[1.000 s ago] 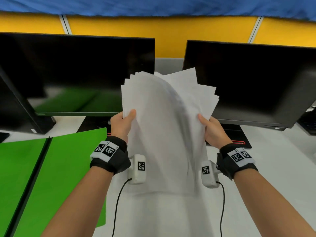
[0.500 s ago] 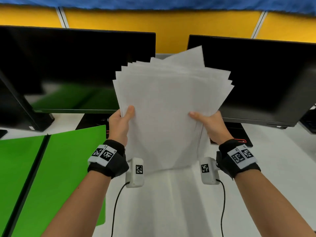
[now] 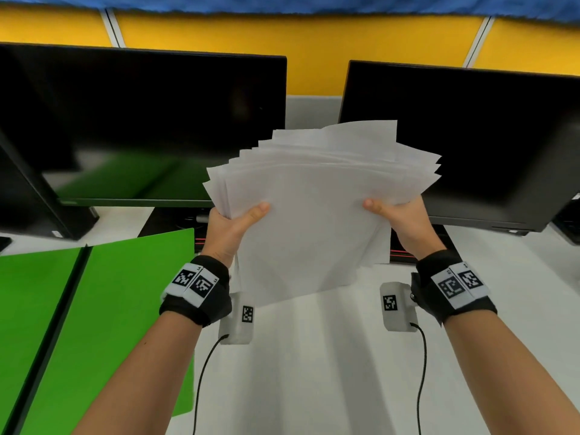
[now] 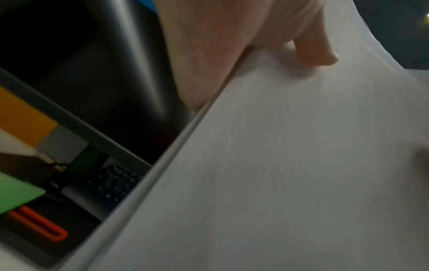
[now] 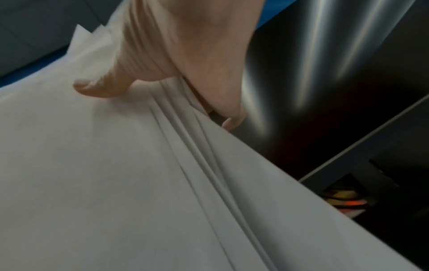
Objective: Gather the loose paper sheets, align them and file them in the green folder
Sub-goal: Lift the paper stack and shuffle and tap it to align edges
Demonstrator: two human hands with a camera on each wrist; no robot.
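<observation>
Overhead, the left hand [image 3: 230, 229] and right hand [image 3: 405, 222] gripped a fanned stack of paper sheets [image 3: 314, 221] above the desk [image 3: 314, 372], thumbs on top; the green folder [image 3: 103, 309] lay open at left. Closer in, the left thumb [image 4: 313, 53] pressed the sheets. Opposite, the right thumb [image 5: 99, 86] pinched their uneven edges.

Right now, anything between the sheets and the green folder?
Nothing visible. Both the left hand and right hand hold the sheets in the air, corners still fanned. The folder lies open on the desk to their left, and its faces look bare.
</observation>
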